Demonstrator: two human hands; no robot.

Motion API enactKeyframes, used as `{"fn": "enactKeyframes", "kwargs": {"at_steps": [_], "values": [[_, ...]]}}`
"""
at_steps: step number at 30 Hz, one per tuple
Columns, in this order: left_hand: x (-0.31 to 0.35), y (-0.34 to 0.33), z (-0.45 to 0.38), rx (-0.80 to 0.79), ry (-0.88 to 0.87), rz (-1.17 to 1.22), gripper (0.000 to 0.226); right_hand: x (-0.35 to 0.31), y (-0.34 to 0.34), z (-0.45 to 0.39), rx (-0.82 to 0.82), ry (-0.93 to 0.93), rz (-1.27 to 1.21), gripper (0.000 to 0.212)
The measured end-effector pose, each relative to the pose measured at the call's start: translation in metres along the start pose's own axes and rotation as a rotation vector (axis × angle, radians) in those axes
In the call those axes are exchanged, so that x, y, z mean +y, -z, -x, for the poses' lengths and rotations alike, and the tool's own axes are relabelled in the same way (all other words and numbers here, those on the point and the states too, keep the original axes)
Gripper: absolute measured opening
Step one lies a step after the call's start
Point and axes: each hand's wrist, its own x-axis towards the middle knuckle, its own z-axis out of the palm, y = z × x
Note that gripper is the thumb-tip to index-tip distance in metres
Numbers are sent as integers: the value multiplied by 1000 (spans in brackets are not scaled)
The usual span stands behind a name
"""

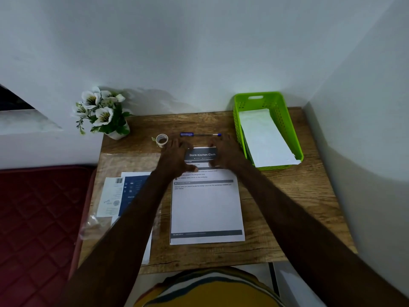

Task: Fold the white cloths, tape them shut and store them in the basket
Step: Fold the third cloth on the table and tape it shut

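Note:
A white printed sheet (207, 209) headed "Store Kitchen Cloth" lies in the middle of the wooden table (287, 207). My left hand (177, 157) and my right hand (224, 154) hold its far edge at the two top corners. Their fingers reach behind the edge and the left thumb lies in front. That far edge looks slightly raised, with a shadow under it. A green basket (239, 120) stands at the back right with a folded white cloth (264, 138) inside. A roll of tape (162, 140) sits just left of my left hand.
A blue pen (199, 134) lies just behind my hands. A pot of white flowers (103, 114) stands at the back left corner. Clear plastic wrap and printed leaflets (124, 191) cover the table's left side. A dark red cushion (37, 216) lies left of the table.

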Motion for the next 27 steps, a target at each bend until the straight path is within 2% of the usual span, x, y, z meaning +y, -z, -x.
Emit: {"fn": "enactKeyframes", "kwargs": {"at_steps": [4, 8, 12, 15, 19, 22, 24, 27], "values": [[4, 3, -3, -45, 1, -38, 105, -5, 2, 0, 43, -7, 69, 74], [7, 3, -4, -12, -34, -84, 94, -7, 0, 5, 78, 7, 92, 76], [8, -3, 3, 101, -31, -183, 94, -11, -6, 9, 122, 5, 144, 72], [12, -11, 16, 203, -32, -205, 84, -14, -17, 14, 167, 15, 233, 69], [18, -23, 39, 327, -48, -287, 64, -11, -34, 33, 231, 74, 282, 34], [17, -40, 55, 409, -110, -302, 47, -6, -55, 47, 374, 135, 295, 18], [13, -52, 63, 426, -149, -284, 39, -2, -71, 56, 458, 179, 302, 17], [7, -69, 72, 436, -187, -240, 40, 3, -87, 66, 497, 206, 284, 29]]}}
